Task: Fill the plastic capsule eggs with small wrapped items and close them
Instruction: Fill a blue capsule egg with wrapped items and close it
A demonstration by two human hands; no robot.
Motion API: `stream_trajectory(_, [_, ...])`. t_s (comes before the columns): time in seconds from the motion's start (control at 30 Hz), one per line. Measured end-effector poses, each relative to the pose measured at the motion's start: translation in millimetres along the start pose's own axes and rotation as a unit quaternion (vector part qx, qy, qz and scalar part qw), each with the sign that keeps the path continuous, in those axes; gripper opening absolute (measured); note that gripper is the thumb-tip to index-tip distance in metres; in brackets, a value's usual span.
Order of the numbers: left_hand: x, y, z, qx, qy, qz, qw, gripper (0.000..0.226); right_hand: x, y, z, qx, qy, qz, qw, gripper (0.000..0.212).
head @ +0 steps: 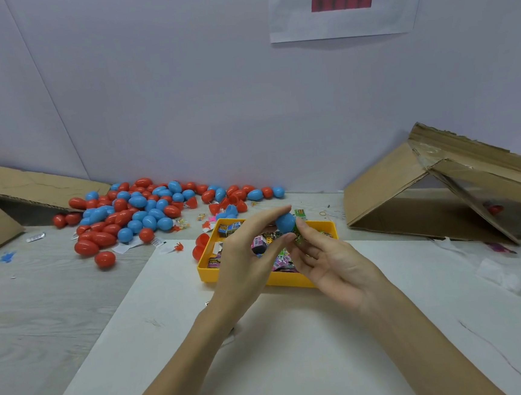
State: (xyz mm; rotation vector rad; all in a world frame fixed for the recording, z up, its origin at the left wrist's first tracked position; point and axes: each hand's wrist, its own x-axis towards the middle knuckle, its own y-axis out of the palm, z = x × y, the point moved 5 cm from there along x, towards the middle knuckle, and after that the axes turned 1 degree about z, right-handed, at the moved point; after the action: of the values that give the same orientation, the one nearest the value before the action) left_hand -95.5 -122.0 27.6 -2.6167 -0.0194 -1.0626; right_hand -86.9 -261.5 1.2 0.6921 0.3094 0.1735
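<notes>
Pinching a blue plastic egg half (285,222) between thumb and forefinger, the left hand (248,258) holds it above the yellow plastic tray (208,272) of small wrapped items (261,243). Right hand (327,260) fingers curl, pressing a green wrapped item (297,236) against the shell's underside.
</notes>
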Motion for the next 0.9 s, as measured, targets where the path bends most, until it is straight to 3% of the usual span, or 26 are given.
stream_trajectory(0.33, [0.0, 8.2, 7.9, 0.0, 0.01, 0.017, 1.0, 0.043, -6.1, 6.4, -7.9, 0.05, 0.055, 0.003, 0.997, 0.045])
stream_trajectory(0.57, [0.9, 7.3, 7.1, -0.009, 0.021, 0.0, 1.0, 0.036, -8.0, 9.4, -13.4, 0.069, 0.092, -0.004, 0.993, 0.037])
stream_trajectory(0.9, [-1.1, 4.6, 6.9, -0.036, -0.004, -0.018, 0.999, 0.028, -11.4, 9.4, -15.2, 0.066, 0.107, -0.006, 0.992, 0.053])
